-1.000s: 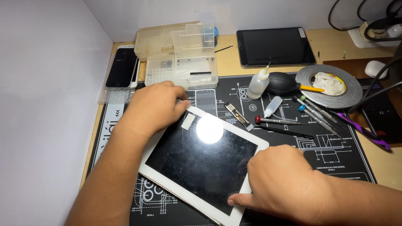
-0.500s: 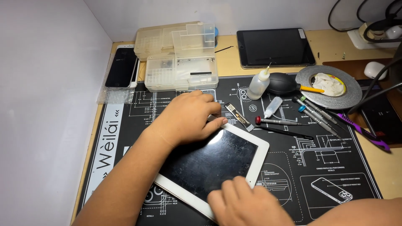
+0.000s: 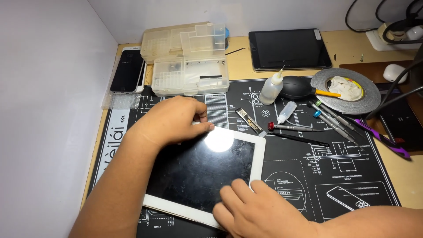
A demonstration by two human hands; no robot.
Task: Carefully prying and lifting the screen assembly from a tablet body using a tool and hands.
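Note:
A white-framed tablet with a dark screen lies on the black repair mat. My left hand rests over the tablet's far left corner, fingers curled onto its top edge. At the near right corner my right hand presses down, fingertips flat on the glass and the white frame. A bright lamp glare sits on the screen near the top edge.
Clear plastic parts boxes stand behind the mat, a dark phone to their left, a second tablet at the back. A squeeze bottle, dust blower, tape roll, screwdrivers and purple-handled tool lie right. White wall at left.
The tablet has turned and slid, its long edge now squarer to me. My left hand shifted back toward the far left corner; my right hand moved onto the near right corner.

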